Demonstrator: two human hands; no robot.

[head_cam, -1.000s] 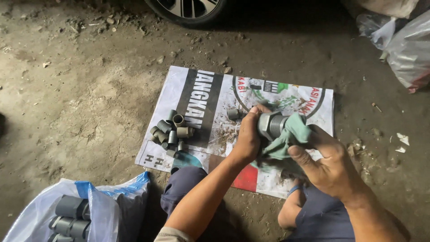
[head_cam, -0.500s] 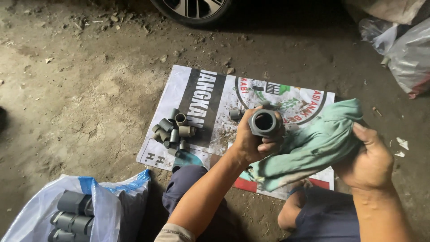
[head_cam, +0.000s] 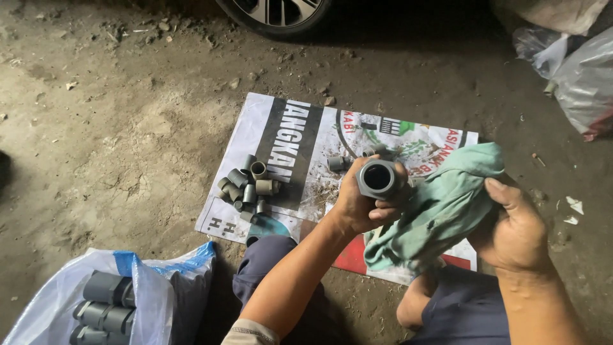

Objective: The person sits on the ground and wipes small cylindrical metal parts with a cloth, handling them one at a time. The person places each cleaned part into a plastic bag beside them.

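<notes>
My left hand [head_cam: 361,204] grips a grey plastic pipe fitting [head_cam: 377,177], its open end facing up at me. My right hand [head_cam: 514,227] holds a crumpled green cloth [head_cam: 440,207] just to the right of the fitting; the cloth drapes down between both hands. Both are held above a printed banner sheet [head_cam: 287,137] spread on the dirt ground. A pile of several small grey fittings [head_cam: 248,186] lies on the sheet's left part, and one loose fitting [head_cam: 336,163] lies near its middle.
A white and blue plastic bag [head_cam: 147,287] at the lower left holds larger grey fittings [head_cam: 105,300]. A car wheel [head_cam: 274,13] stands at the top. Plastic bags [head_cam: 578,76] sit at the upper right. My knees are below the sheet.
The cloth, wrapped around the fitting a second ago, has been pulled off to the right by my right hand. The fitting now shows bare with its opening turned up.
</notes>
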